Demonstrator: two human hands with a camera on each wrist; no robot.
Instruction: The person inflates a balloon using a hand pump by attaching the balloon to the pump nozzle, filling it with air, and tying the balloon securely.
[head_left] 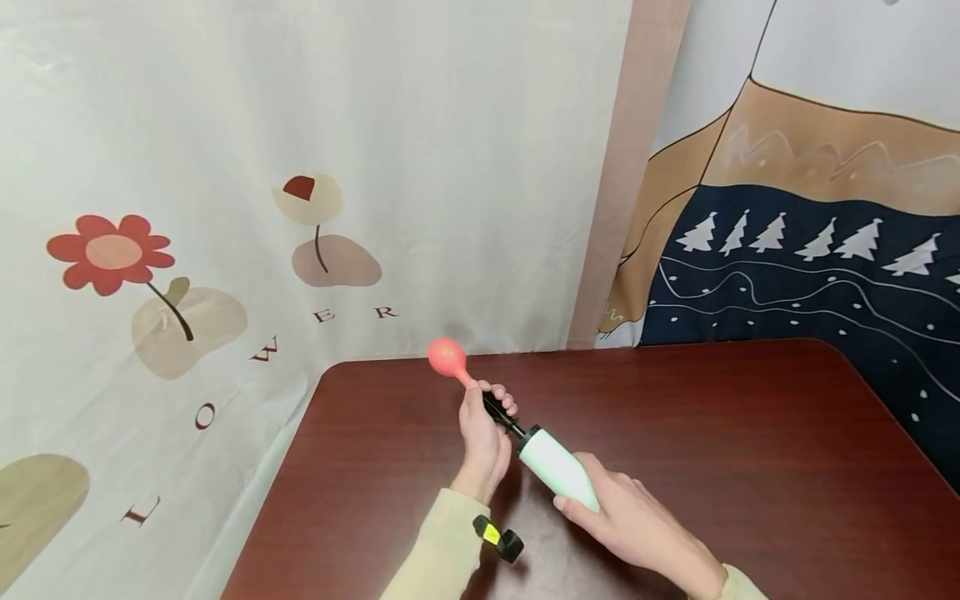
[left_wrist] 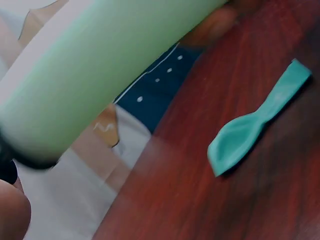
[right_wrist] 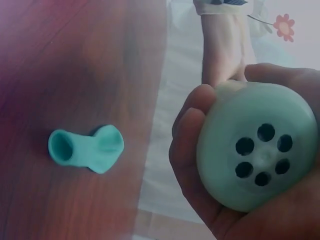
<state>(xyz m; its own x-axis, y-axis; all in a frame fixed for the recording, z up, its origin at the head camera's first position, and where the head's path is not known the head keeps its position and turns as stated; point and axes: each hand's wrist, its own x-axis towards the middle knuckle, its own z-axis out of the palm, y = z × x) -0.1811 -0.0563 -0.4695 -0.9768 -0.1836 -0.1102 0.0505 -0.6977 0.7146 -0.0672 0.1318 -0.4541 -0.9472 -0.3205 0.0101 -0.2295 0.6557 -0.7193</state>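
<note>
A small, partly inflated red balloon (head_left: 447,357) sits at the tip of a hand balloon pump (head_left: 557,467). My left hand (head_left: 483,437) grips the balloon's neck together with the black front end of the pump. Around the pump's mint-green body curls my right hand (head_left: 637,518). In the right wrist view the rounded end of the pump (right_wrist: 262,150), with several holes, faces the camera between palm and fingers. The green body of the pump (left_wrist: 105,70) crosses the top of the left wrist view. The balloon's neck is mostly hidden by the left fingers.
A flat teal balloon (left_wrist: 239,137) lies on the dark red-brown table (head_left: 375,450); the right wrist view shows the same teal balloon (right_wrist: 87,150). Printed curtains (head_left: 480,167) hang behind and left of the table. A black and yellow band (head_left: 491,533) is on the left wrist.
</note>
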